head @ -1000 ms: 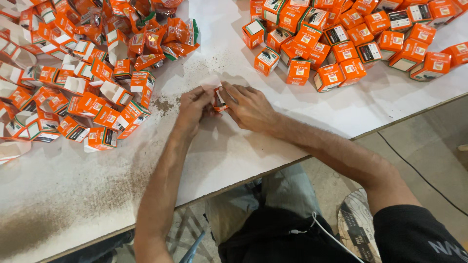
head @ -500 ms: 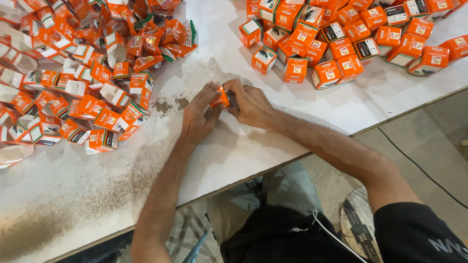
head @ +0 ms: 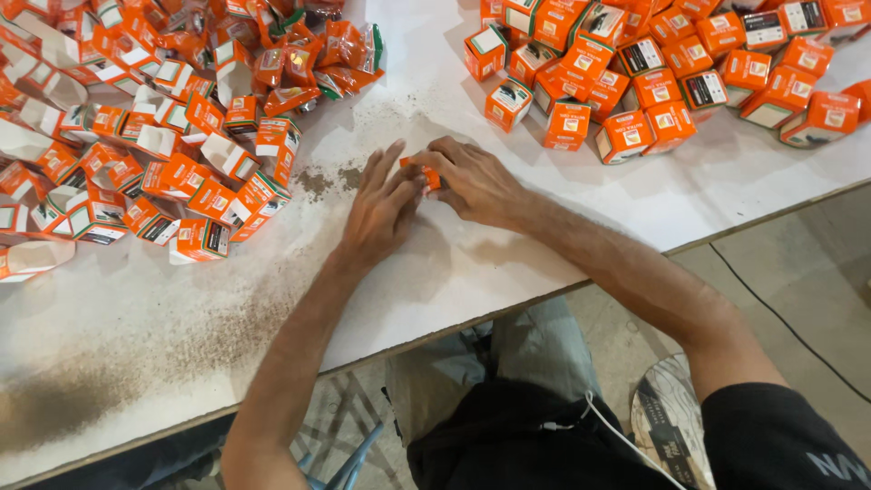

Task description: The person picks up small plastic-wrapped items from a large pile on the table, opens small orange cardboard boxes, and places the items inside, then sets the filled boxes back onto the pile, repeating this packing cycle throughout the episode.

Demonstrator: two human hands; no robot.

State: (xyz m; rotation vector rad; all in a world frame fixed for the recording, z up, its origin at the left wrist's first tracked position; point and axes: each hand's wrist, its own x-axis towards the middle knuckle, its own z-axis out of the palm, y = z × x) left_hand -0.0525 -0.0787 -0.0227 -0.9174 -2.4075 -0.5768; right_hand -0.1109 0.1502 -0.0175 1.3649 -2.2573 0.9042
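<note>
A person sits at a white work table (head: pixel 508 272) with both forearms stretched over its near edge, hands meeting near the middle of the board. Between them is a small orange cardboard box (head: pixel 426 174), pinched at the spot where the two hands touch. The left hand (head: pixel 381 213) lies low over the table with its fingers long and mostly straight, the thumb side pressing against the box. The right hand (head: pixel 472 181) is curled, its fingers bent over the top of the box and gripping it from the far side. Most of the box is hidden under those fingers, so only a sliver of orange shows.

To the person's left, a wide heap of open orange and white cardboard cartons (head: pixel 136 172) sprawls across the table, many lying on their sides with flaps gaping. Behind that heap, a few shiny orange plastic packets (head: pixel 318 54) are mixed in. To the right and farther back, a cluster of closed orange cube-shaped boxes (head: pixel 671 82) sits packed tight, well apart from the hands. A patch of dark dusty grit (head: pixel 318 181) stains the white surface just left of the left hand, with a fainter smear trailing towards the near corner. A black cable (head: pixel 780 318) runs across the grey floor below.
</note>
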